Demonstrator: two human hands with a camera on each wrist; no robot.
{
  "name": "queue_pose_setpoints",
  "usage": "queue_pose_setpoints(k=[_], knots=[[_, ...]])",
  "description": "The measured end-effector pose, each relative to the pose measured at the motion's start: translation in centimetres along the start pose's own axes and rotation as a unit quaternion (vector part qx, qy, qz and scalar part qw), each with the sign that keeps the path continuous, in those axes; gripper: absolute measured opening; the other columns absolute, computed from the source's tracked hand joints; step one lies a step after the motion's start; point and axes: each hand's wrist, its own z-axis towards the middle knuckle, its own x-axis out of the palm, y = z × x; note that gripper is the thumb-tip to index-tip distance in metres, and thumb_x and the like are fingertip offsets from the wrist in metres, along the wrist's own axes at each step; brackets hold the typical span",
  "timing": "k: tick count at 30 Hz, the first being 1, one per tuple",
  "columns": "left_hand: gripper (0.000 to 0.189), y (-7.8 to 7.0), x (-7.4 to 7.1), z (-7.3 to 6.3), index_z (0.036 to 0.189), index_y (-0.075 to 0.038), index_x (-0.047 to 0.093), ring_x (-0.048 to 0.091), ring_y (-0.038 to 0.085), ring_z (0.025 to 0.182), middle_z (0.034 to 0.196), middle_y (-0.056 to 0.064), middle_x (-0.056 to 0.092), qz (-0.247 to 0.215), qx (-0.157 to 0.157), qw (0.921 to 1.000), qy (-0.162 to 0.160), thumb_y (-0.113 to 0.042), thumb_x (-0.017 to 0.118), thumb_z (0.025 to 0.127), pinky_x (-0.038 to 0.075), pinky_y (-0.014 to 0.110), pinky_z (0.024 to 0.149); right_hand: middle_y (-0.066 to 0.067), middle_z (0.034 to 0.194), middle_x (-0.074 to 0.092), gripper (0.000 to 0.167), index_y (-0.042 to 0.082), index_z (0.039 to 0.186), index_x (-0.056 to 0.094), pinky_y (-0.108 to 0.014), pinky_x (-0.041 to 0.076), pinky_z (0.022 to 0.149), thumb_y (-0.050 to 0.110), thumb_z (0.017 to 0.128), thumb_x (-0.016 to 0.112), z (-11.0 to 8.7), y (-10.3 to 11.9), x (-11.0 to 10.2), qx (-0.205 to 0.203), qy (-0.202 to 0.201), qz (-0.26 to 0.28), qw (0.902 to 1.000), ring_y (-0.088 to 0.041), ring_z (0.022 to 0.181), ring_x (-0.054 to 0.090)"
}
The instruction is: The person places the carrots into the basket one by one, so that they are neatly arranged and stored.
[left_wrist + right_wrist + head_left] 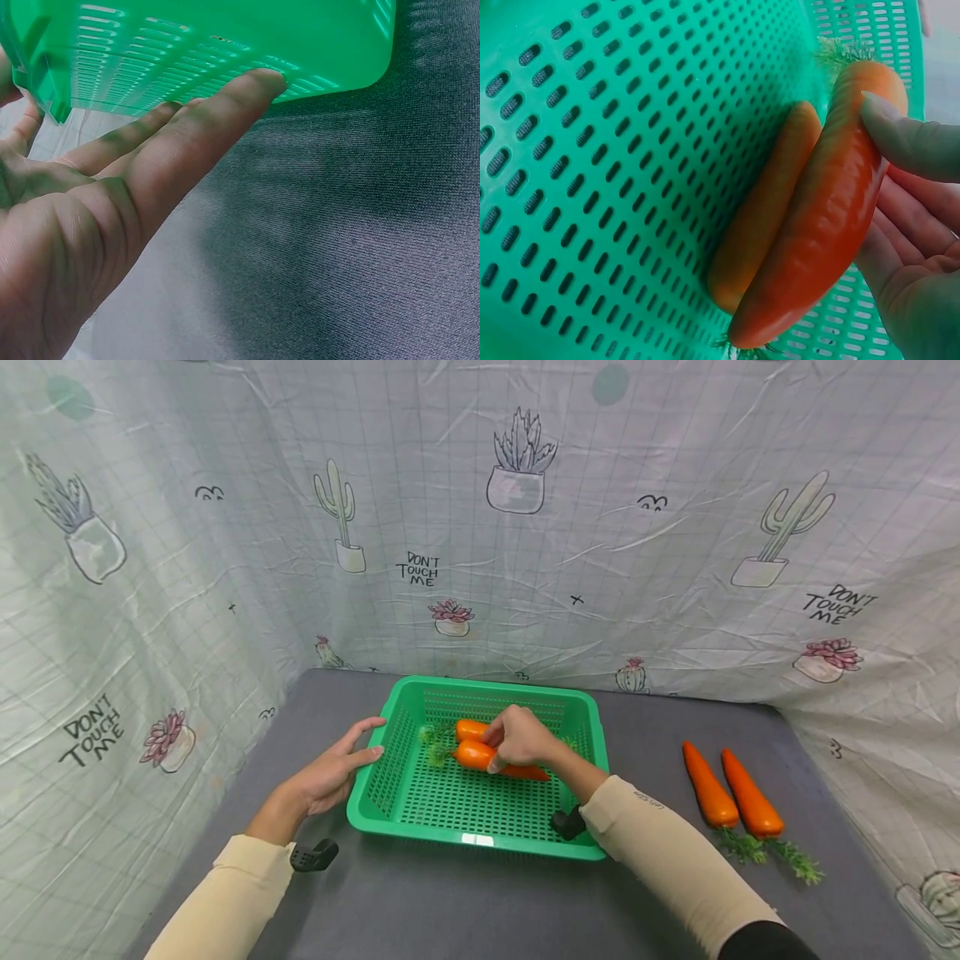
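Observation:
A green plastic basket (477,841) with slotted walls stands on the grey surface. My left hand (330,777) touches its left rim with thumb and forefinger. In the left wrist view, other fingers (210,139) lie straight against the outer wall. Inside the basket, my right hand (519,739) pinches an orange carrot (471,755) near its thick end, the thumb (904,139) on its side. A second carrot (761,217) lies against the basket floor beside it; the hand partly hides both in the head view. Leafy green tops (433,735) show left of them.
Two more carrots (705,789) lie side by side on the grey surface (637,735) at the right, leafy ends toward the front. A curtain (465,535) printed with potted cacti hangs behind and at both sides.

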Motion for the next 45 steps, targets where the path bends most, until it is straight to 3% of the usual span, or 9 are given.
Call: queue_pose_setpoints(k=[10, 22, 34, 45], knots=[[0.066, 0.0, 0.0, 0.0, 0.162, -0.034, 0.011, 0.067, 0.03, 0.124, 0.153, 0.027, 0.043, -0.002, -0.001, 1.0, 0.002, -0.033, 0.053, 0.111, 0.06, 0.051, 0.097, -0.011, 0.099, 0.081, 0.044, 0.001, 0.108, 0.08, -0.032, 0.063, 0.08, -0.003, 0.066, 0.095, 0.3, -0.3, 0.6, -0.002, -0.01, 0.004, 0.9999, -0.019, 0.088, 0.075], [0.065, 0.0, 0.1, 0.1, 0.162, -0.035, 0.011, 0.067, 0.031, 0.123, 0.15, 0.023, 0.047, -0.003, -0.003, 1.0, 0.0, -0.033, 0.053, 0.111, 0.06, 0.052, 0.096, -0.011, 0.104, 0.08, 0.043, 0.002, 0.107, 0.08, -0.034, 0.063, 0.082, -0.004, 0.068, 0.094, 0.4, 0.1, 1.1, 0.012, -0.009, -0.006, 0.9999, -0.023, 0.095, 0.074], [0.067, 0.0, 0.1, 0.0, 0.162, -0.033, 0.011, 0.066, 0.031, 0.124, 0.153, 0.026, 0.043, -0.003, 0.0, 1.0, 0.0, -0.033, 0.053, 0.111, 0.059, 0.052, 0.097, -0.007, 0.093, 0.081, 0.043, 0.003, 0.104, 0.081, -0.03, 0.062, 0.079, -0.001, 0.064, 0.097, 0.8, -0.1, 1.5, 0.011, -0.015, -0.024, 0.9995, -0.016, 0.084, 0.073], [0.067, 0.0, 0.1, -0.1, 0.162, -0.033, 0.011, 0.067, 0.03, 0.123, 0.153, 0.026, 0.043, 0.0, 0.0, 1.0, 0.0, -0.034, 0.054, 0.11, 0.06, 0.052, 0.097, -0.009, 0.1, 0.081, 0.047, 0.001, 0.11, 0.08, -0.033, 0.063, 0.082, 0.001, 0.066, 0.097, 0.9, -0.1, 1.8, 0.011, -0.008, -0.05, 0.9986, -0.021, 0.092, 0.075]])
